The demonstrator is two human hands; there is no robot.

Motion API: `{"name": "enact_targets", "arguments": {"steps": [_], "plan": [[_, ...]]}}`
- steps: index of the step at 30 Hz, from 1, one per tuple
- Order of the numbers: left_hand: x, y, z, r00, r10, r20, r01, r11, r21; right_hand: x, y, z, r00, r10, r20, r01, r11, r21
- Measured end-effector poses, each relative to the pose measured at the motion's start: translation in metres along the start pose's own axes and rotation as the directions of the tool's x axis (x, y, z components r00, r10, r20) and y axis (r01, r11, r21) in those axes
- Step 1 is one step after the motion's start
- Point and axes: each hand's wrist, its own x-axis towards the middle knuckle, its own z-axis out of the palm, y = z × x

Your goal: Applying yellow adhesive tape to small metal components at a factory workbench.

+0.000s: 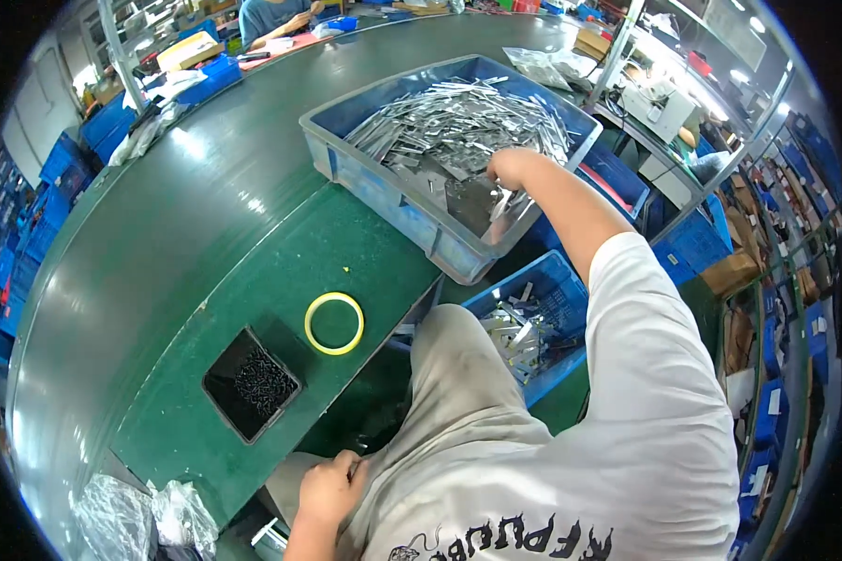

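My right hand [513, 169] reaches into a large blue-grey plastic bin [384, 198], its fingers curled down and partly hidden. Shiny flat metal strips [458, 117] lie heaped across the bin's far part, with fewer at the near corner beneath my hand. Whether a strip is between those fingers cannot be made out. My left hand [330, 488] is closed close to my lap, thumb against the fingers; what it holds, if anything, does not show. Nearest to it on the green bench [253, 280] is a black square tray [276, 404] of small dark screw-like parts.
A yellow tape roll [309, 323] lies on the bench. Beside my leg, a blue crate [563, 323] holds loose metal pieces. Clear plastic bags [185, 516] lie at the lower left. Across the curved worktop, another person [273, 21] works. A metal post [617, 51] rises behind the bin.
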Motion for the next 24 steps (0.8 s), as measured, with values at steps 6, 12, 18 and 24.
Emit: {"name": "enact_targets", "arguments": {"steps": [6,12,18,24], "plan": [[0.004,-0.007,-0.001,0.999,0.041,0.016,-0.04,0.997,-0.066,0.01,-0.004,0.002,0.995,-0.041,-0.094,0.037,0.999,-0.035],[0.002,-0.002,-0.005,0.998,0.032,0.047,-0.03,0.999,-0.035,0.002,0.001,0.008,0.991,-0.058,-0.117,0.06,0.998,0.011],[-0.002,-0.004,-0.004,0.997,0.077,0.022,-0.077,0.997,-0.015,0.011,-0.005,0.001,0.99,-0.133,-0.052,0.111,0.945,-0.309],[-0.001,-0.007,-0.005,0.989,0.144,0.012,-0.145,0.986,0.083,0.014,0.002,0.011,0.996,-0.084,-0.011,0.079,0.962,-0.262]]}}
